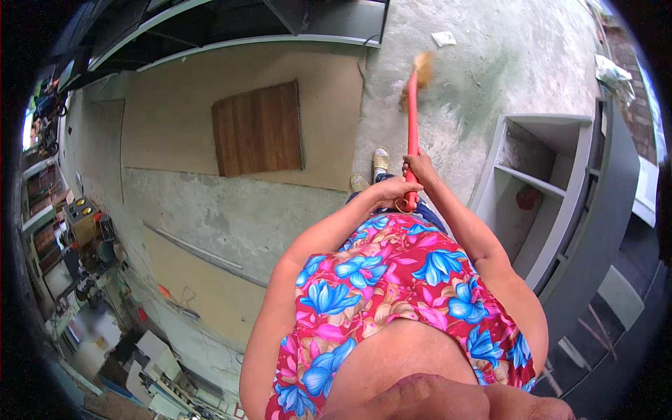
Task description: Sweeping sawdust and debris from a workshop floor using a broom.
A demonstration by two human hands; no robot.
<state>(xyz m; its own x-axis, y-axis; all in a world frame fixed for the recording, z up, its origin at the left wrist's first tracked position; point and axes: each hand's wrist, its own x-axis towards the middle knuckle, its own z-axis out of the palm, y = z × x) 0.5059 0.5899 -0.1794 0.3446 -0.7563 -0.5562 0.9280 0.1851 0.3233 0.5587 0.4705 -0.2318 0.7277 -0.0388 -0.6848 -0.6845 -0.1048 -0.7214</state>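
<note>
Both my hands are wrapped round the red handle of a broom point(412, 115), held out in front of my body. My left hand point(396, 190) grips it close to the handle's near end. Slightly farther along the handle, my right hand point(420, 165) is closed on it. The broom's tan bristles point(422, 66) are at the floor ahead and look smeared by motion. Beyond them lies a small white scrap point(443, 38) on the concrete floor point(483, 42), beside a greenish dusty patch point(486, 87).
A grey open cabinet point(514, 189) stands at my right. On the left, a brown wood-look panel point(259, 129) lies on a large tan sheet point(168, 105). Dark shelving point(336, 21) is at the far left. A long thin strip point(192, 245) and cluttered goods point(87, 217) lie farther left.
</note>
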